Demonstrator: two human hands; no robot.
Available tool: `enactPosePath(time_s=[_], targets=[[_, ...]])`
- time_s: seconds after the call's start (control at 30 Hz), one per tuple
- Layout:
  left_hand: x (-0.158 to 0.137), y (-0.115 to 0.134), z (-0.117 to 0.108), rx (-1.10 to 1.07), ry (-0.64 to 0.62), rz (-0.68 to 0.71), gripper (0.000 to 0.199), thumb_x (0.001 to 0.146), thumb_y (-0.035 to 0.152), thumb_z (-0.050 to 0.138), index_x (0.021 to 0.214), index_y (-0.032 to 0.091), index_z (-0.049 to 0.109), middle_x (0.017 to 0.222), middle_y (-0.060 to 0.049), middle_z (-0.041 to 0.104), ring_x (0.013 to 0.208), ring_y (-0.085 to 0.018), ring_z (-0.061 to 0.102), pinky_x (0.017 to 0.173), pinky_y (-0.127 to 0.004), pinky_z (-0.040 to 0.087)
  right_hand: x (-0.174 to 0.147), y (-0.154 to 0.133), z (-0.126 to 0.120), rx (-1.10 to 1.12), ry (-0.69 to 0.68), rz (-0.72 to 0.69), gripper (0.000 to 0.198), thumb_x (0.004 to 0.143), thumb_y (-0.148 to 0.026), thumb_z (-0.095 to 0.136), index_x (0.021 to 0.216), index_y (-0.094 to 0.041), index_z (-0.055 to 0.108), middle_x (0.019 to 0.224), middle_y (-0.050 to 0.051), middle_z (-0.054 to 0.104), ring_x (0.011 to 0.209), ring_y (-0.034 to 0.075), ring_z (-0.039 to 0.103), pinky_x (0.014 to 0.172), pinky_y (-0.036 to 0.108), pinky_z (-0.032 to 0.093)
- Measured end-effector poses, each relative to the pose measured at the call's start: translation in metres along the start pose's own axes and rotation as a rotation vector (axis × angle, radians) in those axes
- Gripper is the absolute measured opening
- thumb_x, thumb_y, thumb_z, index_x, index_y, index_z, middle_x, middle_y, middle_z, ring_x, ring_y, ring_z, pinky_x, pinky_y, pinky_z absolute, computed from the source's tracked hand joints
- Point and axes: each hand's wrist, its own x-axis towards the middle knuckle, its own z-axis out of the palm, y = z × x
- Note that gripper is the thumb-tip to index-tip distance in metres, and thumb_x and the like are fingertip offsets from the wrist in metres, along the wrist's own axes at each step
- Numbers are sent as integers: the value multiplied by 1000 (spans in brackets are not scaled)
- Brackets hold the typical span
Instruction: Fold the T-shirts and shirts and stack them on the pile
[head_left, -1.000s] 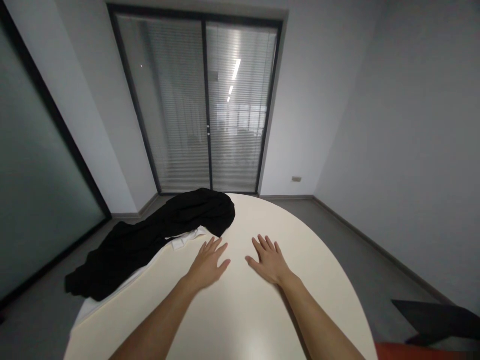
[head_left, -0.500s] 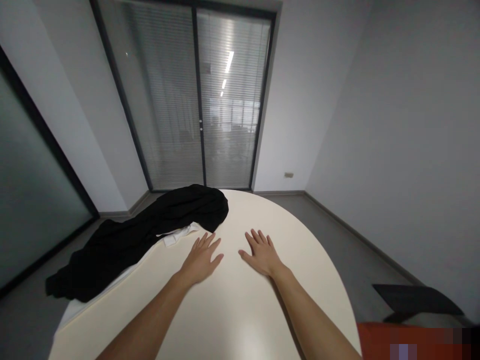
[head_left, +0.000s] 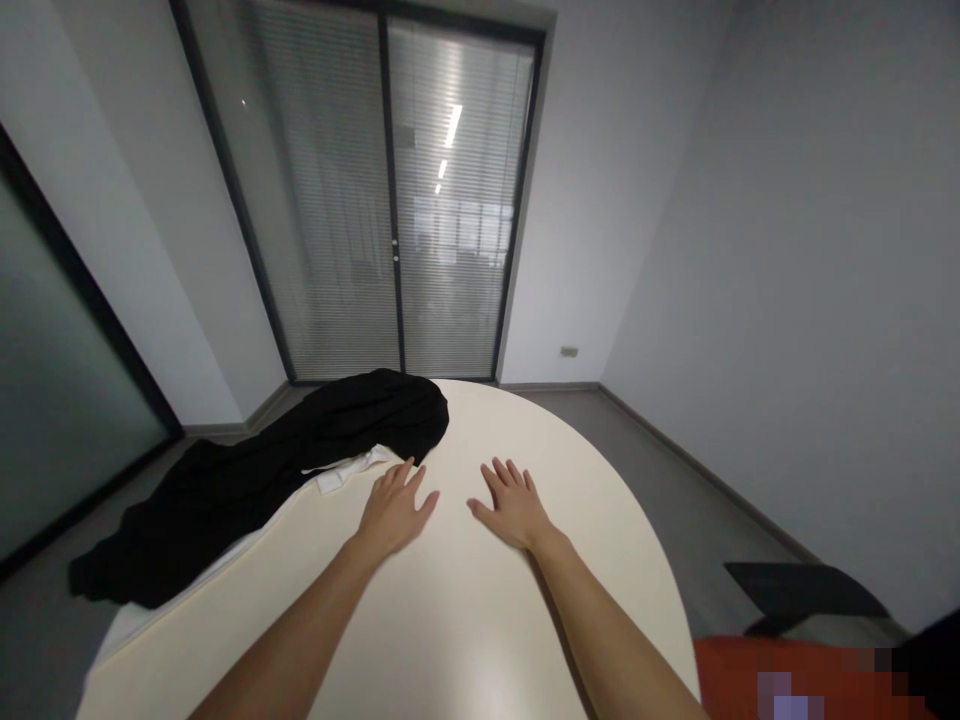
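black cloth (head_left: 300,450) is lying in a soft heap just past the left hand (head_left: 390,510), close to its fingertips and trailing off the table (head_left: 480,620) edge. a small white cloth (head_left: 341,472) is peeking out under it. both hands are lying flat with fingers spread, holding nothing; the right hand (head_left: 510,505) is resting beside the left. the black cloth is looking light and floppy, so pinching a near edge seems easiest. no words are showing anywhere.

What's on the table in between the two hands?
Nothing: in the head view, only bare cream round tabletop shows between the flat left hand and flat right hand. The crumpled black cloth lies beyond the left hand.
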Motion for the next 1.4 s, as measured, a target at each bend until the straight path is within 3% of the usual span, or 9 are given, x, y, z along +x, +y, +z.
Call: enactPosePath(time_s=[0.4, 0.57, 0.67, 0.77, 0.87, 0.97, 1.07, 1.17, 1.4], targets=[[-1, -6, 5, -191, 56, 96, 43, 97, 34, 44, 130, 12, 62, 137, -15, 57, 134, -31, 45, 114, -48, 35, 0, 0, 0, 8, 0, -8, 84, 91, -73, 31, 157, -21, 27, 165, 9, 15, 152, 32, 6, 120, 49, 3], [-3, 2, -10, -294, 66, 131, 36, 98, 28, 41, 119, 20, 69, 121, -9, 65, 115, -24, 58, 107, -43, 44, 1, 2, 2, 10, 5, -10, 83, 91, -73, 33, 157, -22, 28, 165, 8, 16, 152, 32, 7, 120, 50, 3], [5, 0, -22, -246, 211, 24, 35, 96, 29, 43, 117, 21, 71, 129, -10, 61, 120, -25, 56, 108, -44, 44, 1, 3, 2, 7, 4, -9, 83, 91, -72, 33, 157, -22, 27, 165, 8, 15, 152, 32, 7, 120, 50, 3], [20, -16, -34, -108, 360, -144, 38, 94, 31, 47, 124, 21, 68, 153, -11, 40, 142, -33, 35, 112, -50, 37, 1, 2, 1, 13, -3, -10, 83, 91, -72, 34, 157, -21, 27, 165, 9, 15, 152, 33, 6, 120, 50, 3], [37, -42, -41, 35, 328, -242, 43, 91, 34, 51, 130, 22, 65, 162, -11, 26, 149, -39, 17, 114, -59, 31, 0, 2, 0, 17, -7, -14, 83, 91, -71, 35, 157, -21, 27, 165, 10, 15, 152, 33, 7, 120, 50, 3], [48, -68, -41, 132, 210, -289, 45, 91, 36, 50, 127, 14, 66, 157, -18, 36, 148, -42, 19, 115, -62, 23, 1, 1, -1, 17, -5, -9, 83, 91, -71, 35, 156, -21, 29, 165, 10, 15, 152, 33, 7, 120, 50, 3], [53, -84, -39, 141, 169, -268, 46, 93, 34, 44, 126, 8, 64, 147, -20, 49, 146, -41, 25, 116, -63, 22, 1, 1, -1, 24, -4, -8, 83, 91, -71, 35, 156, -21, 29, 165, 9, 15, 152, 33, 8, 120, 51, 3], [54, -87, -46, 123, 208, -245, 48, 96, 30, 36, 133, 7, 56, 149, -19, 46, 144, -36, 31, 116, -58, 26, 0, -1, -2, 24, -7, -6, 83, 91, -71, 35, 157, -21, 28, 165, 9, 15, 152, 33, 7, 120, 51, 3], [59, -60, -100, 55, 526, -32, 44, 92, 23, 42, 134, 11, 49, 150, -18, 41, 140, -32, 35, 119, -56, 20, 0, 0, -2, 24, -6, -4, 84, 91, -72, 34, 156, -21, 29, 165, 9, 16, 152, 32, 7, 120, 50, 3]])
